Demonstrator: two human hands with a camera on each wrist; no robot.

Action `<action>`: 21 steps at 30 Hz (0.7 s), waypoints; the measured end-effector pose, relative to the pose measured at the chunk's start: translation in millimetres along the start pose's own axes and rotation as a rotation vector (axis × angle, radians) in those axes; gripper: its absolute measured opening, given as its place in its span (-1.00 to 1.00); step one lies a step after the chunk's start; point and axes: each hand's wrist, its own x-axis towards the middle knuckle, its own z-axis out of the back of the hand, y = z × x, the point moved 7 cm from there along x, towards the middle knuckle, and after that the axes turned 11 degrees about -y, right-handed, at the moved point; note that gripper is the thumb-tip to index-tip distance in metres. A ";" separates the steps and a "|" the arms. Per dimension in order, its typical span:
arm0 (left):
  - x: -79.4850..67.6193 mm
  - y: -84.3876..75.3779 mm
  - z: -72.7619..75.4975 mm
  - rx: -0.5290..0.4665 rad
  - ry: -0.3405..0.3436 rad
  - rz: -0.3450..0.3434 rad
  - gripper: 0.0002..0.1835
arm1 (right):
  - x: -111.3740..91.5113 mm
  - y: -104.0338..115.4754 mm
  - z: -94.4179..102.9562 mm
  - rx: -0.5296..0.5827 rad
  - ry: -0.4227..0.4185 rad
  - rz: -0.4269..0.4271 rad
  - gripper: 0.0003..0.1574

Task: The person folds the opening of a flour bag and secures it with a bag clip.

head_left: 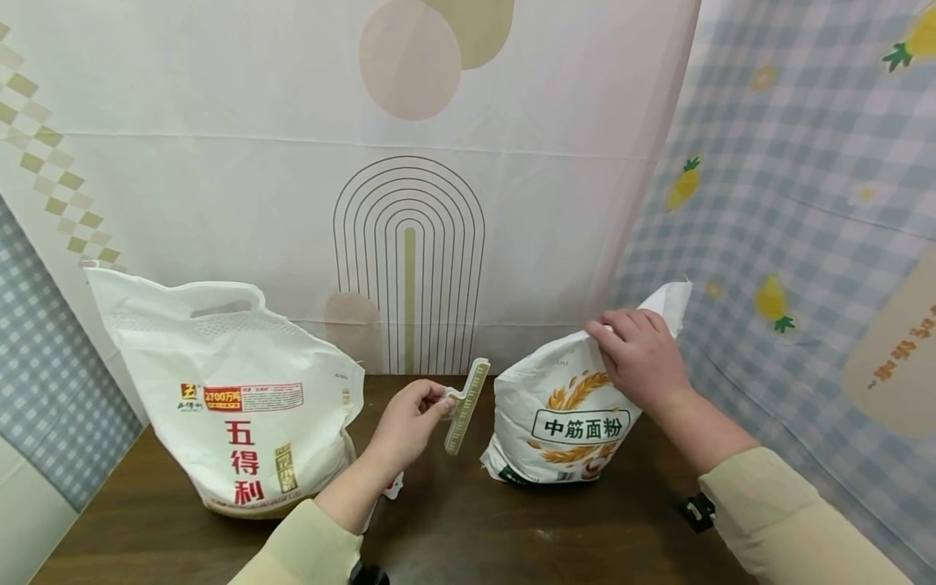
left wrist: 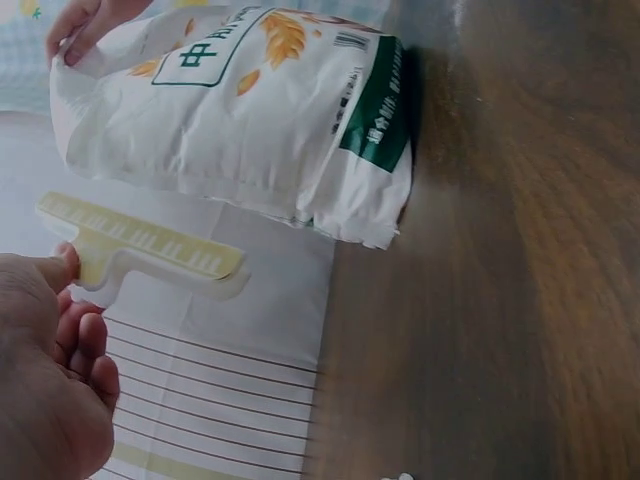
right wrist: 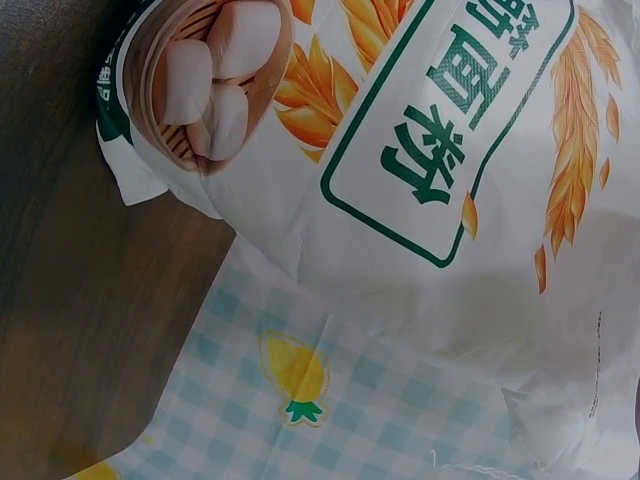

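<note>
My left hand [head_left: 408, 421] pinches a pale yellow-and-white bag clip [head_left: 465, 413] between thumb and fingers, by the handle part. In the left wrist view the clip [left wrist: 150, 243] sticks out past the fingertips, apart from the smaller flour bag [left wrist: 190, 140]. That white bag [head_left: 528, 410] carries green lettering and wheat prints, and leans to the right on the table. My right hand [head_left: 642, 361] grips its top edge, with a corner of the bag rising beyond the fingers. The right wrist view is filled by the bag's printed front [right wrist: 300, 225]; the hand is outside it.
A larger white flour bag [head_left: 241, 349] with red lettering and a handle slot stands at the left of the brown wooden table [head_left: 483, 528]. A small white-and-red item [head_left: 395, 487] is partly hidden behind the left wrist. Patterned cloth [head_left: 556, 203] hangs behind the table.
</note>
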 end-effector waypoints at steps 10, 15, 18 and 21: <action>9.6 -19.3 0.0 -0.011 -0.020 -0.090 -0.96 | 0.8 1.3 1.3 0.006 -0.011 0.003 -0.66; 12.2 -28.2 -4.5 -0.001 0.011 -0.156 -0.95 | 0.7 0.8 1.4 0.005 -0.013 0.000 -0.66; 13.5 -32.8 -7.2 0.011 0.039 -0.181 -0.95 | 0.9 0.4 1.0 0.003 -0.007 0.002 -0.66; 14.6 -38.8 -8.7 0.043 0.061 -0.212 -0.93 | 1.6 0.4 0.6 0.001 0.001 0.005 -0.66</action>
